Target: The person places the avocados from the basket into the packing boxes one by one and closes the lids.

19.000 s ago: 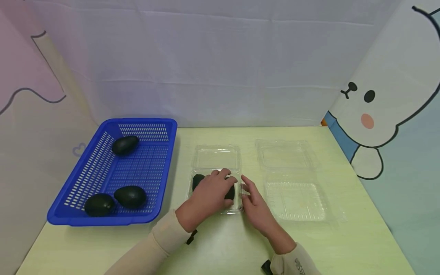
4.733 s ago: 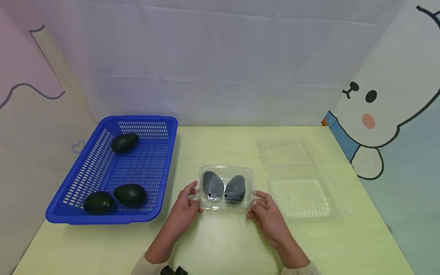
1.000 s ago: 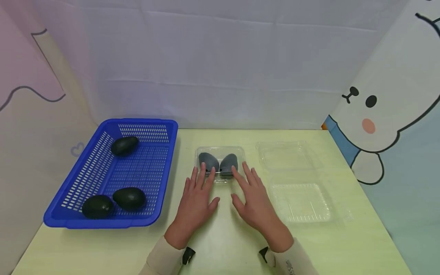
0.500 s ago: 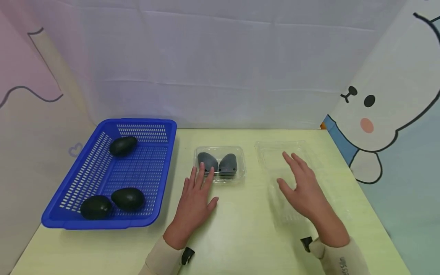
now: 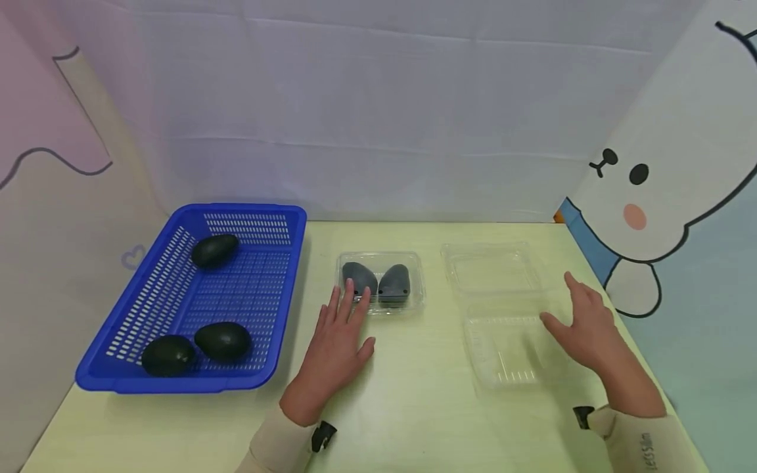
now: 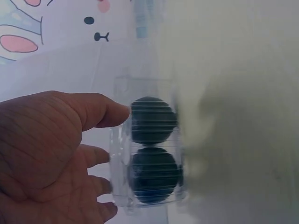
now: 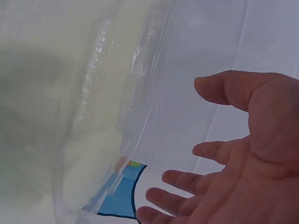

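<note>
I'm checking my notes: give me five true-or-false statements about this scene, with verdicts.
1. Three avocados lie in the blue basket. True.
2. The left hand is nearer the closed clear box than the right hand is. True.
3. The closed clear box holds three avocados. False: it holds two.
4. In the head view, open packaging lies right of the closed clear box. True.
5. The right hand grips an avocado. False: it holds nothing.

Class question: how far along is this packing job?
Done: a clear plastic box appears closed over two dark oval fruits.
In hand: nothing gripped; the left hand is by that box, the right hand near an open, hinged clear plastic container.
Left, probably: filling that container with three dark-green oval fruits from the blue slotted plastic basket.
</note>
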`<state>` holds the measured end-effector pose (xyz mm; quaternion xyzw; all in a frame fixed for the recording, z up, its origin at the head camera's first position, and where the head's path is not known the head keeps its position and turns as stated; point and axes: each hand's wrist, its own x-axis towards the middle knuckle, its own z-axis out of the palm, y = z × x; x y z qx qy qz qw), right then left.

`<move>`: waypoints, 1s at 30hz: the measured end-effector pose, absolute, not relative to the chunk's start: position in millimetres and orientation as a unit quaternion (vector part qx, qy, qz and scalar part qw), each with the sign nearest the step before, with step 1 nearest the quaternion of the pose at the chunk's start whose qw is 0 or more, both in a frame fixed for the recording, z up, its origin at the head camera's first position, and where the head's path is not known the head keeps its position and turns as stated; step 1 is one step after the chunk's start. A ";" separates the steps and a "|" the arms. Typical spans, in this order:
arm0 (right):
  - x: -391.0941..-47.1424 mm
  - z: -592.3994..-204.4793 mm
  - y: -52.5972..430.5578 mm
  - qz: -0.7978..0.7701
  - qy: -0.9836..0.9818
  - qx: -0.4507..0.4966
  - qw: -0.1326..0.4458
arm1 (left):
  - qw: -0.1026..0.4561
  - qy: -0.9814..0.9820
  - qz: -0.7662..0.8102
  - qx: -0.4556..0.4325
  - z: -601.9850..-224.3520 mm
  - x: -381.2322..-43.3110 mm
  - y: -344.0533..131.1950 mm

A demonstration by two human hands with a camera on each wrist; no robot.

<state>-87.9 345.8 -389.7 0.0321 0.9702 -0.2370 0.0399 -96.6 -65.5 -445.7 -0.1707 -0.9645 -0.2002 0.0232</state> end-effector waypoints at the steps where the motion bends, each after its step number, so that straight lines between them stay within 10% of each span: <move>1: -88.9 -389.4 351.7 -0.237 0.970 0.035 0.050 | 0.020 -0.963 -0.206 -0.172 -442.8 -96.5 -66.4; 16: -94.0 -396.2 399.2 -0.311 0.932 0.047 0.182 | 0.021 -0.951 -0.244 -0.188 -378.0 -89.7 -98.9; 30: -84.1 -415.4 395.4 -0.358 0.918 0.035 0.167 | 0.004 -0.963 -0.213 -0.166 -306.4 -88.3 -153.5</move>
